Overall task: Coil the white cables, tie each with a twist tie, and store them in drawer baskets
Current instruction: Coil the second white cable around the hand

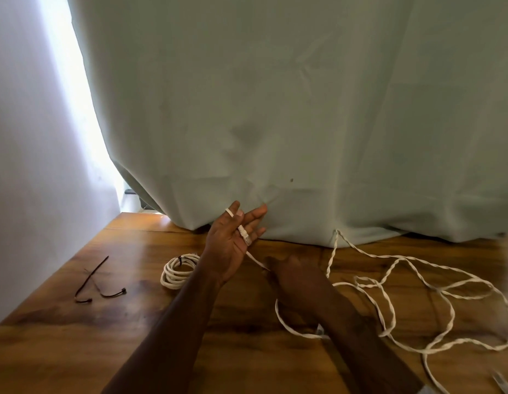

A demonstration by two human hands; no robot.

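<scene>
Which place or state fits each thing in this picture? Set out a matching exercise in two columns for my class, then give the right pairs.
Things
1. coiled cable
2. loose cable
3. ties
4. plug

Places or states
A. spread in loops across the right of the table
B. lying against the fingers of the left hand
C. dark, lying on the left of the table
D. bound with a dark tie, behind the left forearm

Pairs: 1-D, 2-A, 3-C, 4-B
</scene>
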